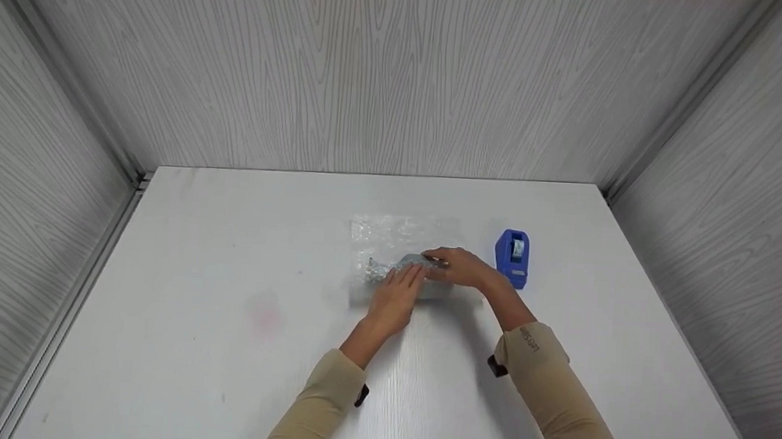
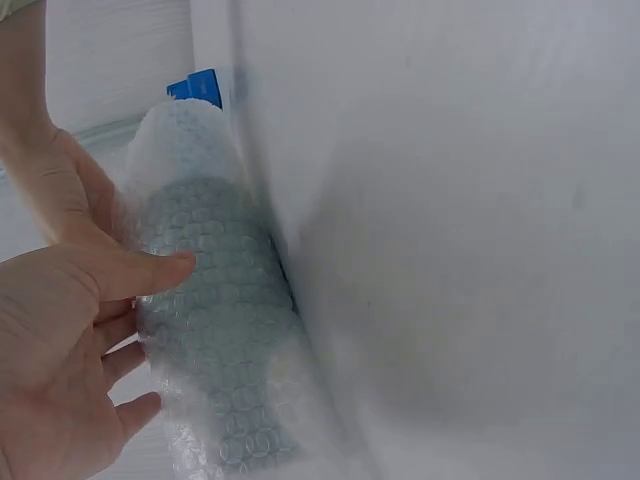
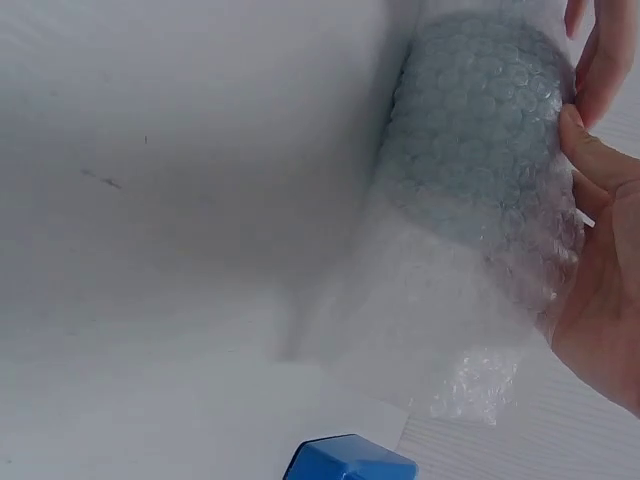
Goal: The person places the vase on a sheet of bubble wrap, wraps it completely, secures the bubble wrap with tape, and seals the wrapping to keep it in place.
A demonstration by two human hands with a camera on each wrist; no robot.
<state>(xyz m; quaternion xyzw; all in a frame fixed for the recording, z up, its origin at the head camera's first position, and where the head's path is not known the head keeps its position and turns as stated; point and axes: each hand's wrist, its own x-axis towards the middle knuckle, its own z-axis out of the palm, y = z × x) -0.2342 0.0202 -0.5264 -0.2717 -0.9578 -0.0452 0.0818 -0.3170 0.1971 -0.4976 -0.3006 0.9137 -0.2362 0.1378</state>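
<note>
A greyish-green cylinder (image 2: 215,240) lies on its side, rolled inside clear bubble wrap (image 3: 450,290). More of the bubble wrap (image 1: 390,232) spreads flat behind it. My left hand (image 1: 396,300) rests over the near side of the roll. In the left wrist view its thumb presses the wrap while the other fingers lie along the upper edge. My right hand (image 1: 459,267) holds the roll's right part, fingers bent over the top. The right wrist view shows its thumb (image 3: 592,150) against the wrap; the other fingers are mostly hidden behind the roll.
Right of the wrap stands a blue tape dispenser (image 1: 512,259) with a tape roll in it. The white table (image 1: 175,315) is bounded by pale wood-grain panels (image 1: 372,76) at the back and both sides. A faint pink stain marks the tabletop left of the hands.
</note>
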